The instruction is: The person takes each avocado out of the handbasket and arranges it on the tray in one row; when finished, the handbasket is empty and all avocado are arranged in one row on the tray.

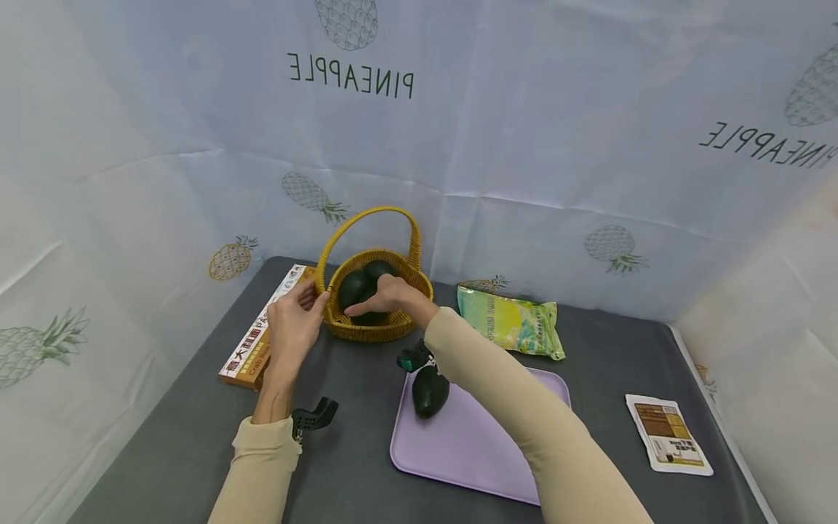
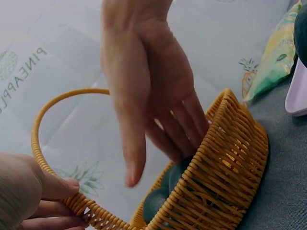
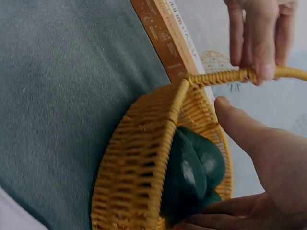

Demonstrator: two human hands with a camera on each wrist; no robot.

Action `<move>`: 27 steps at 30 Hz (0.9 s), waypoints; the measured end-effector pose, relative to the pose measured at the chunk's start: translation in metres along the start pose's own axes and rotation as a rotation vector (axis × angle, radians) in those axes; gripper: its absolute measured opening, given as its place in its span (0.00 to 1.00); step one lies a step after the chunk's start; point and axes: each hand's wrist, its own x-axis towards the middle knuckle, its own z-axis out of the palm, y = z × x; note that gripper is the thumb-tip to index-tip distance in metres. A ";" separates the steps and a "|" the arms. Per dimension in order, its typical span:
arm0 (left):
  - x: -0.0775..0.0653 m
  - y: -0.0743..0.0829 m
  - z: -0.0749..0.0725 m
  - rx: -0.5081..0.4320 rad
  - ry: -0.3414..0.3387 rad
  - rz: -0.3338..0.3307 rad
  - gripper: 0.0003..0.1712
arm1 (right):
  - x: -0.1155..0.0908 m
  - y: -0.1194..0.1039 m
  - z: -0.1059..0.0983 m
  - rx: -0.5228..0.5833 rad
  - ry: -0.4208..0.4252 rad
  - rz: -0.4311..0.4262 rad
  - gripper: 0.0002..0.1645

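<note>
A yellow wicker basket (image 1: pixel 368 333) with a tall arched handle stands at the back of the table. Several dark green avocados (image 1: pixel 355 289) lie inside it, partly hidden by my right hand. With thumb and fingers, my left hand (image 1: pixel 296 320) pinches the left lower part of the basket's handle (image 3: pixel 221 78). My right hand (image 1: pixel 394 296) reaches into the basket, its thumb held apart and its fingers extended down beside the avocados; the fingertips are partly hidden. Another avocado (image 1: pixel 430 393) lies on a lilac tray (image 1: pixel 452 458) in front of the basket.
A long brown and white box (image 1: pixel 262 335) lies left of the basket. To the right are a green and yellow bag (image 1: pixel 511 320) and, further off, a white and brown packet (image 1: pixel 668 434). White pineapple-print curtain (image 1: pixel 511 160) hangs behind the grey table.
</note>
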 end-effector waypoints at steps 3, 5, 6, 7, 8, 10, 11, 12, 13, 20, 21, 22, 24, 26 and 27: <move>0.000 0.003 0.001 0.000 -0.001 0.000 0.25 | 0.000 -0.003 0.006 -0.043 0.036 -0.031 0.63; 0.000 0.004 0.001 -0.001 0.002 0.001 0.25 | -0.001 -0.004 0.009 -0.065 0.057 -0.050 0.59; 0.000 0.005 0.001 -0.001 0.003 0.001 0.25 | -0.001 -0.004 0.010 -0.069 0.066 -0.056 0.57; 0.000 0.005 0.001 0.000 0.003 0.002 0.25 | -0.002 -0.003 0.011 -0.074 0.071 -0.061 0.55; 0.000 0.005 0.001 -0.001 0.003 0.001 0.25 | -0.002 -0.002 0.012 -0.077 0.075 -0.065 0.53; 0.000 0.006 0.001 -0.001 0.002 0.000 0.25 | -0.001 0.001 0.013 -0.081 0.074 -0.068 0.48; 0.000 0.006 0.001 0.000 0.001 0.000 0.25 | 0.000 0.003 0.013 -0.084 0.075 -0.073 0.45; 0.001 0.006 0.002 0.000 0.001 0.000 0.25 | 0.001 0.005 0.013 -0.082 0.078 -0.080 0.44; 0.001 0.005 0.002 0.001 0.001 -0.001 0.25 | 0.003 0.007 0.013 -0.078 0.082 -0.087 0.43; 0.000 0.003 0.001 0.013 0.008 0.001 0.25 | 0.006 0.015 0.014 -0.042 0.102 -0.142 0.38; -0.001 0.003 0.001 0.014 0.008 0.001 0.25 | 0.005 0.015 0.015 -0.043 0.109 -0.146 0.37; -0.001 0.003 0.001 0.015 0.009 0.001 0.25 | 0.005 0.016 0.015 -0.044 0.118 -0.149 0.36; -0.001 0.002 0.001 0.017 0.015 0.005 0.25 | 0.004 0.017 0.015 -0.036 0.142 -0.150 0.37; -0.001 0.002 0.001 0.016 0.020 0.011 0.24 | 0.003 0.019 0.013 -0.025 0.160 -0.161 0.41; -0.002 0.002 0.001 0.014 0.020 0.014 0.24 | 0.002 0.020 0.012 -0.021 0.166 -0.170 0.43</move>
